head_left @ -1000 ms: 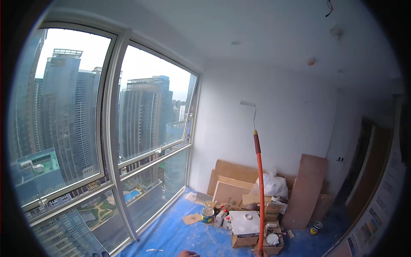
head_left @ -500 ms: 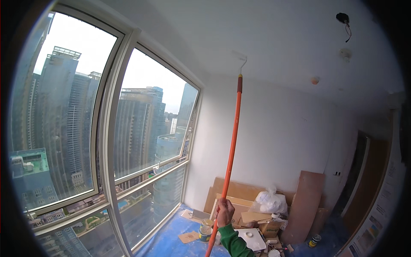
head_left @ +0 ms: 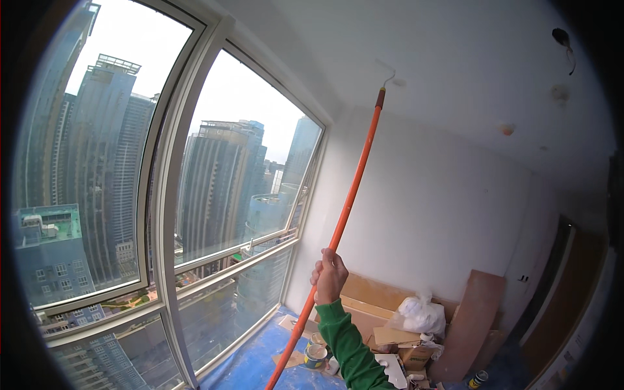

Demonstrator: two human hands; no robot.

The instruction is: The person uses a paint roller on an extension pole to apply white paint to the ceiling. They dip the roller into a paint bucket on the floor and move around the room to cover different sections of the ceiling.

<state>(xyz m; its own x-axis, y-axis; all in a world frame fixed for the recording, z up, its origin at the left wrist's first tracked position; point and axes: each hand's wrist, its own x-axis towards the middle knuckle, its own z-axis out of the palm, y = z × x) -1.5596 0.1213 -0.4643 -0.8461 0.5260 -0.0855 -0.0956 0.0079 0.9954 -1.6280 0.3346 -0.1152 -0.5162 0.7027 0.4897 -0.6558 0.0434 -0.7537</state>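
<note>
My right hand (head_left: 330, 276), in a green sleeve, is closed around a long orange extension pole (head_left: 354, 186). The pole leans up and away to the right, its lower end running out of the bottom edge. At its top a paint roller (head_left: 389, 77) is up at the white ceiling (head_left: 455, 58); its pale cover is hard to make out against the paint. My left hand is out of sight.
Tall windows (head_left: 227, 149) line the left side. Below, a blue sheet (head_left: 250, 351) covers the floor, with a paint can (head_left: 315, 355), cardboard (head_left: 370, 289), a white plastic bag (head_left: 419, 315) and a leaning brown board (head_left: 469, 322). Wires (head_left: 567, 49) hang from the ceiling.
My right hand has risen in the picture, and the pole tilts more to the right. The roller has shifted up and right in view. The view itself has also turned slightly.
</note>
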